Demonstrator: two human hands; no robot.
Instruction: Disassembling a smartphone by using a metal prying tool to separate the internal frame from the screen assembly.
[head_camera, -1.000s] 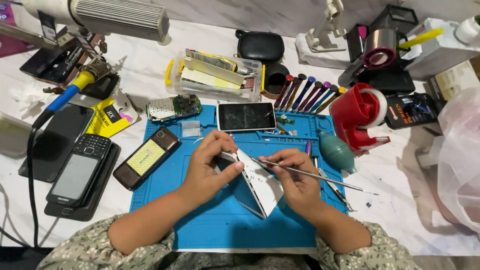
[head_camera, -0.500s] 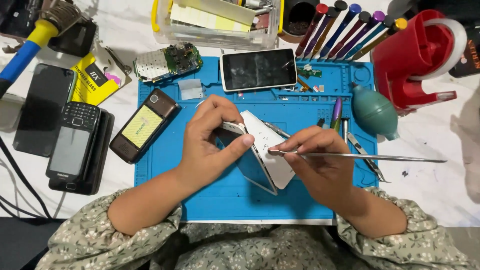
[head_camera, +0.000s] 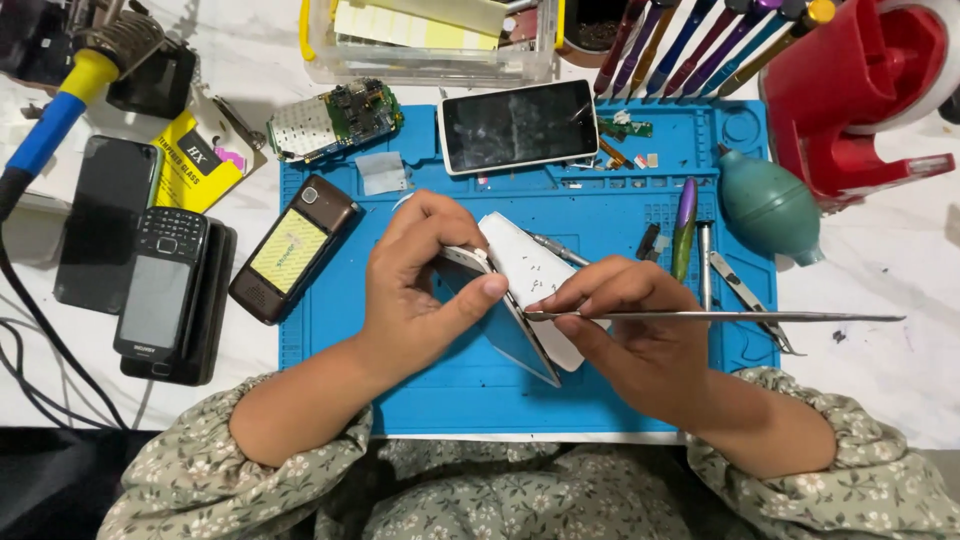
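At the far left of the frame a soldering iron (head_camera: 62, 95) with a blue and yellow handle lies over the white table (head_camera: 890, 260). Below it sit a black smartphone (head_camera: 105, 222) and a keypad phone (head_camera: 160, 285). Beside them a brown phone (head_camera: 290, 248) rests on the left edge of the blue work mat (head_camera: 450, 395), under a bare circuit board (head_camera: 335, 118).

At top centre a clear plastic box (head_camera: 430, 40) holds yellow and white sheets.

In mid-frame the left hand (head_camera: 415, 285) grips a white phone (head_camera: 515, 290), tilted on edge above the mat, with the thumb pressing its side. The right hand (head_camera: 630, 330) pinches a long metal pry tool (head_camera: 720, 316), whose tip touches the phone's seam.

Above lies a white smartphone (head_camera: 518, 124), screen up. To the right are a row of screwdrivers (head_camera: 710, 40), a teal air blower (head_camera: 765, 205) and a red tape dispenser (head_camera: 860, 85).
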